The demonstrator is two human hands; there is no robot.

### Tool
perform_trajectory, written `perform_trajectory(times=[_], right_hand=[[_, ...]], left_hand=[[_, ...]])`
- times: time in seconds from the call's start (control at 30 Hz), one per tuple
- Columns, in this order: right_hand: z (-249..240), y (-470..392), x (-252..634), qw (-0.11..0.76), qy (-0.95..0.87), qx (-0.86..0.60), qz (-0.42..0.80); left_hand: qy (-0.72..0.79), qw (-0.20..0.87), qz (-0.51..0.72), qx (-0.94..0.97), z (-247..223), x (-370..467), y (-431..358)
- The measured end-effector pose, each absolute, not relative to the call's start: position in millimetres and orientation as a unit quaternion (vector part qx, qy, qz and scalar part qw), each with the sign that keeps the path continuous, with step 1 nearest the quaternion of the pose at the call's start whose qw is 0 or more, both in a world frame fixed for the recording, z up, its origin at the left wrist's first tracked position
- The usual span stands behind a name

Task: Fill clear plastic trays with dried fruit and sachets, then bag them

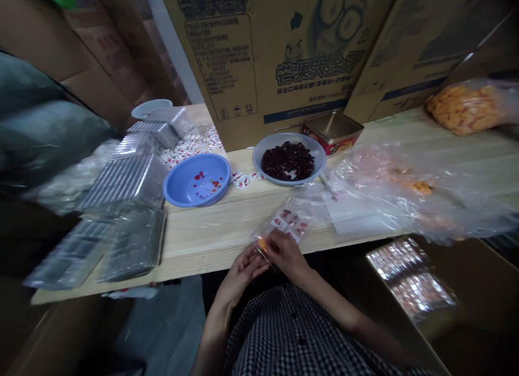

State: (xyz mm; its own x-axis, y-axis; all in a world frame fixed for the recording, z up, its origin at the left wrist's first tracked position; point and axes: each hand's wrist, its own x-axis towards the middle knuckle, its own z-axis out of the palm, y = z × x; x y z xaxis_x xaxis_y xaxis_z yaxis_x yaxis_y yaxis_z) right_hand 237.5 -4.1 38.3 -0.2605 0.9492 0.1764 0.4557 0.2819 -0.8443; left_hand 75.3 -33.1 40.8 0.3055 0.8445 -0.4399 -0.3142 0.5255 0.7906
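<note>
At the table's near edge, a clear plastic tray has compartments with red-and-white printed packets in them. My left hand is closed on the tray's near left end, its fingers curled. Over that same end, my right hand pinches a small orange piece; its fingertips are partly hidden. Beyond the tray stands a pale bowl of dark red pieces. To the left, a blue basin contains a few small red and orange bits.
Stacked clear trays line the table's left side, near scattered printed packets. Large cartons stand behind, with a red tin before them. Rightward are a crumpled plastic bag and a bag of orange pieces. An open box with shiny packs sits below.
</note>
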Motion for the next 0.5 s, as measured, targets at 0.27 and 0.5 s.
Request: perform_trajectory(times=[0.27, 0.5], right_hand=[[34.2, -10.6, 227.8, 0.331, -0.751, -0.434, 0.373], [13.4, -32.5, 270.2, 0.229, -0.855, -0.402, 0.234]], left_hand=[[0.623, 0.517, 0.379, 0.448, 7.9, 70.7, -28.1], [0.656, 0.267, 0.361, 0.606, 30.6, 50.0, -25.6]])
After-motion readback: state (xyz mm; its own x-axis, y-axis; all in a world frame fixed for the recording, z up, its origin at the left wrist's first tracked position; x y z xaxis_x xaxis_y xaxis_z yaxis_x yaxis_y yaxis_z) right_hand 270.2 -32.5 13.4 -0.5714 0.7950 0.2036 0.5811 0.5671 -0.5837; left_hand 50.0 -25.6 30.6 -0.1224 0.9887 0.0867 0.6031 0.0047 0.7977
